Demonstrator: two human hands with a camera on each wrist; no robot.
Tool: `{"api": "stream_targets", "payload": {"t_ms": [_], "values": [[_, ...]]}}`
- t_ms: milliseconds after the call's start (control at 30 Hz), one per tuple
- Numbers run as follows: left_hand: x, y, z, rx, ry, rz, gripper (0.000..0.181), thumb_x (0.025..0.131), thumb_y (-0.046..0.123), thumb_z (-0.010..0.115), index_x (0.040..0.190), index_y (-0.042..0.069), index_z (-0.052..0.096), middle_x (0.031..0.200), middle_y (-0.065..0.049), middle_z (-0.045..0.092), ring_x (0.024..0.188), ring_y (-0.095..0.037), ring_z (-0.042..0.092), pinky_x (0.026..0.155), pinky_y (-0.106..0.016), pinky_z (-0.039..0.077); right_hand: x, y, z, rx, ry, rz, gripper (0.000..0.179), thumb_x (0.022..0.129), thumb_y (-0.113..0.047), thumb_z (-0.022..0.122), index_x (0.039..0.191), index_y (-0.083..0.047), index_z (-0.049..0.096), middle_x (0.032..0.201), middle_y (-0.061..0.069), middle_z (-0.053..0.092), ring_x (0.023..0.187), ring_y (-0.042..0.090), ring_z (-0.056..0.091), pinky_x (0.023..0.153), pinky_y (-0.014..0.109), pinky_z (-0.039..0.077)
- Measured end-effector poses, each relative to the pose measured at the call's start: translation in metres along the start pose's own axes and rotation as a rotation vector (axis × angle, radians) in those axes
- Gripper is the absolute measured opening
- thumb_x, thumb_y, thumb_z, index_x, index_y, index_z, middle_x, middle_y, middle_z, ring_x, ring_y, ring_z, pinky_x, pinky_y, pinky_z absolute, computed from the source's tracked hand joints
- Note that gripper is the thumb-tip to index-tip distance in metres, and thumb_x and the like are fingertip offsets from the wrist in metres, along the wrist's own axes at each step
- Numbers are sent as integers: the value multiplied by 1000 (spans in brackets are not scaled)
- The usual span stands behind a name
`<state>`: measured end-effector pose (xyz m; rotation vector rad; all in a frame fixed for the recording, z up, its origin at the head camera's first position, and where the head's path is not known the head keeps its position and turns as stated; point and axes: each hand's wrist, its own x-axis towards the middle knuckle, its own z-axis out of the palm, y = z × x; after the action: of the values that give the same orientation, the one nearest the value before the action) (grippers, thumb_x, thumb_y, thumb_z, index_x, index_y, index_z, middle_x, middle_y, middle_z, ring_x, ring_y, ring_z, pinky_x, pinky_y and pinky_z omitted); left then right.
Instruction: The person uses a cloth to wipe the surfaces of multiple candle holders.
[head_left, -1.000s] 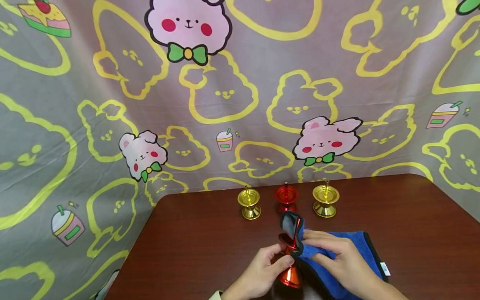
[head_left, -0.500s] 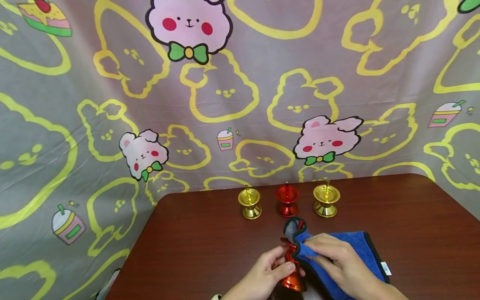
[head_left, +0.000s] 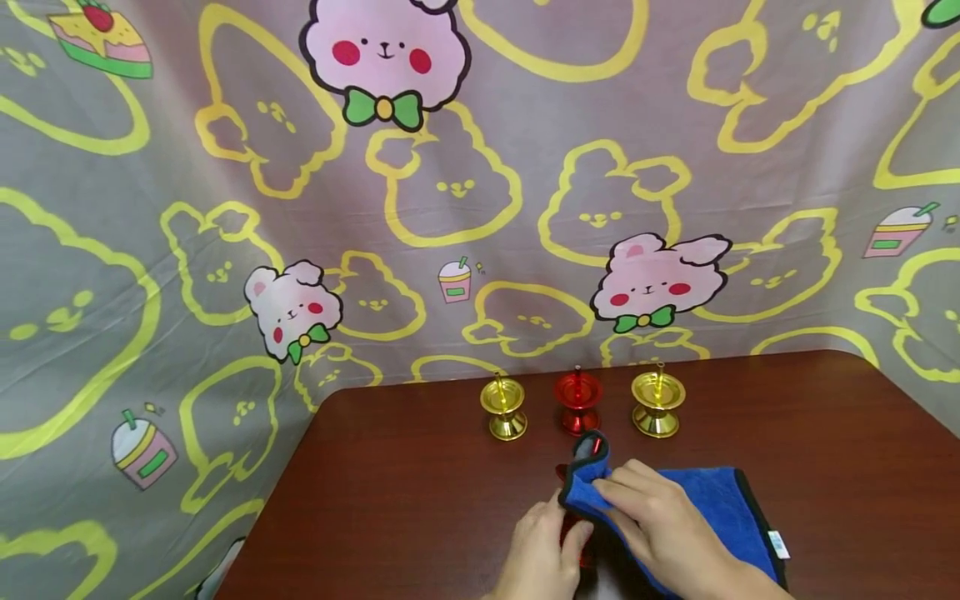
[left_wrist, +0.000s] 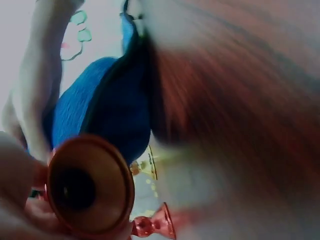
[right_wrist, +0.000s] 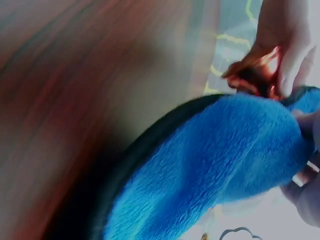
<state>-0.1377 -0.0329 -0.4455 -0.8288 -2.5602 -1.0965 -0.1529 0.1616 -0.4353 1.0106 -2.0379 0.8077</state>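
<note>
My left hand (head_left: 540, 550) grips a shiny red metal candle holder (left_wrist: 92, 185) by its stem, above the table. Its hollow round base faces the camera in the left wrist view. In the head view, the cloth and fingers hide most of it. My right hand (head_left: 663, 517) pinches a blue cloth (head_left: 720, 508) with black edging. A fold of that cloth wraps round the holder's upper part, and a bit of red shows inside the fold. The rest of the cloth trails onto the table to the right. In the right wrist view, the red base (right_wrist: 260, 75) shows beside the left fingers.
Behind the hands stand a gold candle holder (head_left: 503, 407), a red candle holder (head_left: 578, 402) and another gold candle holder (head_left: 658, 404) in a row on the dark wooden table (head_left: 390, 483). A cartoon-printed curtain (head_left: 420, 283) hangs beyond the table's back edge.
The left hand has turned, and its red candle holder is now mostly hidden in the head view. The cloth's folded edge has shifted left over the holder's top, with the right hand pinching it.
</note>
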Motion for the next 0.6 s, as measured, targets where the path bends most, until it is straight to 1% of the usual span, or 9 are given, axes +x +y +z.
{"api": "stream_targets", "payload": {"t_ms": [67, 167, 233, 300, 367, 400, 433, 533, 600], "values": [[1, 1, 6, 230, 121, 98, 16, 91, 16, 72, 105, 10, 70, 90, 2, 70, 84, -11, 64, 71, -27, 51, 4, -5, 4, -72, 15, 21, 52, 109, -38, 34, 97, -8, 75, 91, -8, 65, 80, 6, 53, 66, 16, 45], [4, -1, 13, 450, 227, 203, 10, 85, 17, 77, 87, 11, 69, 81, 1, 69, 78, -13, 62, 68, -26, 49, 8, -9, 11, -164, 32, 42, 55, 109, -38, 32, 91, -7, 74, 87, -7, 64, 78, 8, 54, 65, 21, 46], [5, -4, 14, 520, 255, 234, 14, 83, 19, 80, 81, 12, 67, 80, 0, 69, 77, -14, 61, 67, -27, 48, 9, -10, 15, -196, 28, 55, 54, 109, -37, 31, 89, -7, 72, 86, -7, 64, 79, 9, 56, 65, 24, 48], [7, -6, 12, 514, 263, 238, 16, 82, 22, 81, 80, 13, 67, 79, 1, 69, 76, -13, 61, 67, -26, 47, 9, -7, 16, -178, 25, 77, 41, 108, -33, 43, 90, -10, 71, 86, -8, 65, 79, 8, 57, 65, 24, 48], [8, -8, 8, 409, 230, 188, 16, 83, 26, 80, 88, 14, 70, 81, 6, 69, 77, -9, 60, 67, -23, 45, 8, -3, 14, -114, 28, 96, 18, 102, -23, 60, 92, -13, 72, 87, -10, 65, 80, 6, 57, 66, 21, 47], [8, -9, 4, 297, 186, 142, 18, 85, 28, 79, 94, 13, 72, 83, 8, 68, 79, -6, 60, 69, -22, 46, 7, 0, 12, -63, 31, 102, 8, 98, -18, 65, 94, -15, 72, 88, -11, 66, 80, 5, 57, 66, 19, 47], [8, -9, 0, 152, 129, 83, 23, 87, 29, 77, 102, 11, 72, 86, 10, 68, 80, -4, 60, 70, -21, 47, 7, 4, 9, -4, 37, 102, 9, 92, -10, 72, 97, -17, 72, 90, -11, 66, 82, 5, 59, 68, 18, 47], [11, -9, -13, -337, -47, -134, 33, 96, 28, 69, 118, 4, 69, 94, 9, 68, 84, -2, 61, 75, -22, 50, 6, 12, -3, 178, 55, 100, 41, 76, 9, 79, 104, -20, 72, 96, -9, 68, 86, 7, 63, 73, 14, 49], [12, -11, -20, -613, -176, -255, 33, 101, 25, 62, 118, -3, 66, 96, 5, 67, 85, -3, 62, 78, -23, 52, 6, 15, -12, 297, 34, 118, 46, 76, 14, 77, 108, -19, 72, 101, -5, 70, 91, 9, 66, 79, 16, 51]]}}
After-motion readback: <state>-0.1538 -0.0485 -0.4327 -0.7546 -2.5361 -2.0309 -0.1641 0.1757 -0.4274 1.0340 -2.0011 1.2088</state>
